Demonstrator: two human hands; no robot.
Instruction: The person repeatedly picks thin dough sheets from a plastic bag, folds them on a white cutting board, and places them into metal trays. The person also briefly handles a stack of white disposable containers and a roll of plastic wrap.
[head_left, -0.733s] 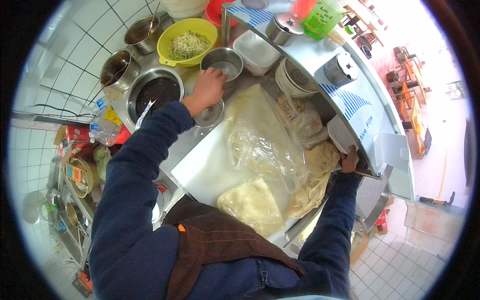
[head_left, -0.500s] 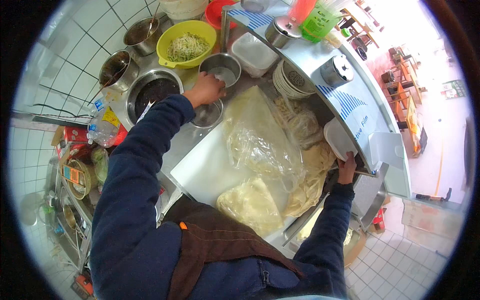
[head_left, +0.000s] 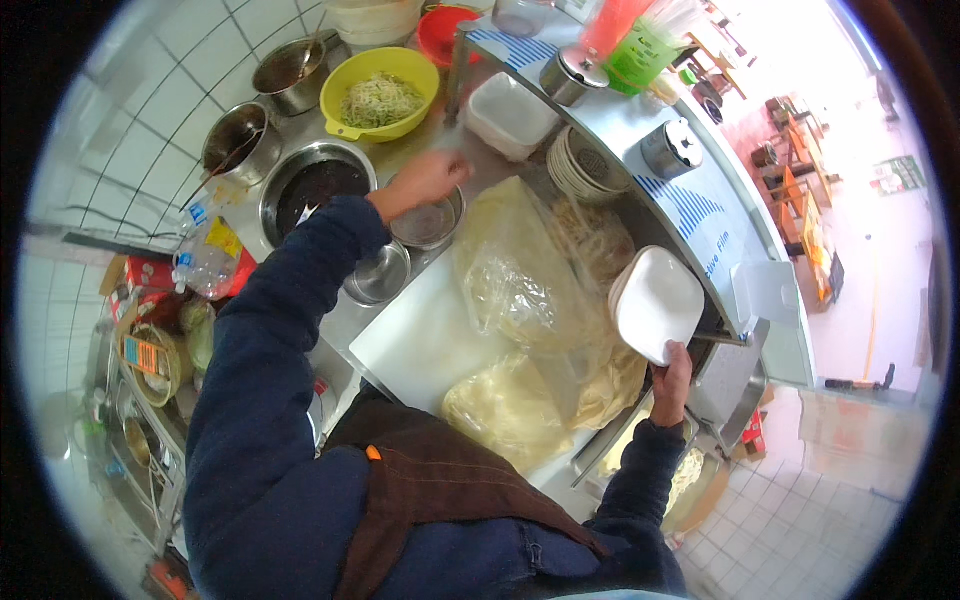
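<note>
Three o'clock: my right hand (head_left: 673, 387) pinched the white rounded-square bowls (head_left: 658, 302) by the near rim, apparently mid-pickup. Toward eleven, my left hand (head_left: 423, 183) hung half-curled over a steel bowl (head_left: 430, 223); remotely, I couldn't tell its hold. The next move likely needed level support.

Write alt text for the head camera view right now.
A person's right hand grips a white squarish dish by its edge, while the left hand is near small metal bowls. Clear plastic bags partly cover a white board; beyond sits a yellow basin of shredded food.
</note>
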